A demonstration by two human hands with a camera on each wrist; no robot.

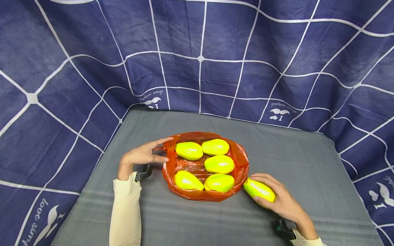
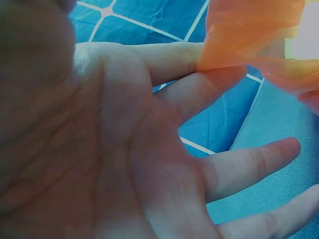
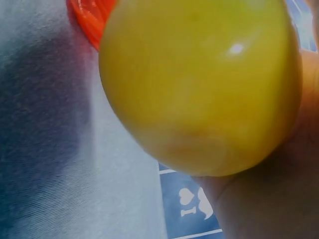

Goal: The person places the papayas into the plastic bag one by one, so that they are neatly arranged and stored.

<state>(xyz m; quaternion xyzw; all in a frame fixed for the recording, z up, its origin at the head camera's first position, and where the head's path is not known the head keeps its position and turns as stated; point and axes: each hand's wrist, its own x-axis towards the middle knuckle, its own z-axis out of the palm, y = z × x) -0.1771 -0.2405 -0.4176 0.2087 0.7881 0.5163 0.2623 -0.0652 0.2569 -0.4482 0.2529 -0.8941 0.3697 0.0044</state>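
Observation:
A red plastic bag [image 1: 243,160] lies spread wide at its mouth in the middle of the table, with several yellow-green papayas [image 1: 219,164] inside. At the bag's left rim is my left hand [image 1: 144,153], its fingers spread and fairly straight, touching the plastic. In the left wrist view the palm [image 2: 134,134] shows, with thin orange-looking plastic [image 2: 234,35] against two of the fingers. My right hand [image 1: 281,198] grips another papaya [image 1: 260,191] just outside the bag's lower right edge. That papaya [image 3: 204,84] fills much of the right wrist view and hides most of the fingers.
A grey cloth covers the table [image 1: 184,222]. Behind it and at both sides hangs a dark blue curtain [image 1: 178,71] with white grid lines. Dark bands [image 1: 144,173] sit on both wrists.

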